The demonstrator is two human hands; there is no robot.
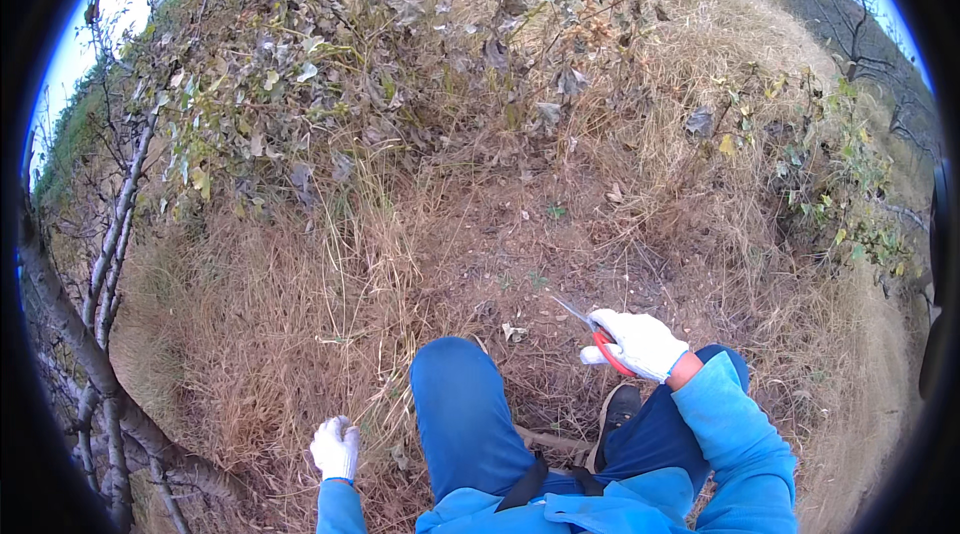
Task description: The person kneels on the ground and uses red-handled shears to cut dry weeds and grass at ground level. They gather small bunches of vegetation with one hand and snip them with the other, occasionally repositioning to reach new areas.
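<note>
My right hand [637,345], in a white knit glove, grips a pair of red-handled scissors or shears [611,355] above my bent knee. Their narrow metal blade points up and to the left, over bare soil. Low on the left, my left hand [335,450] wears a matching white glove and hangs over dry grass [247,384]. Its fingers are curled in, with nothing visible in them; the palm is hidden. Between the hands are my legs in blue trousers [461,414], and one dark shoe [621,410] shows beneath the right forearm.
A bare, branching tree trunk [112,384] rises along the left side. Leafy plants with withered leaves [360,61] spread across the slope ahead. Brown soil [510,241] with short dry stems lies before my knees. More leafy stems [832,181] stand at the right, amid tall dry grass.
</note>
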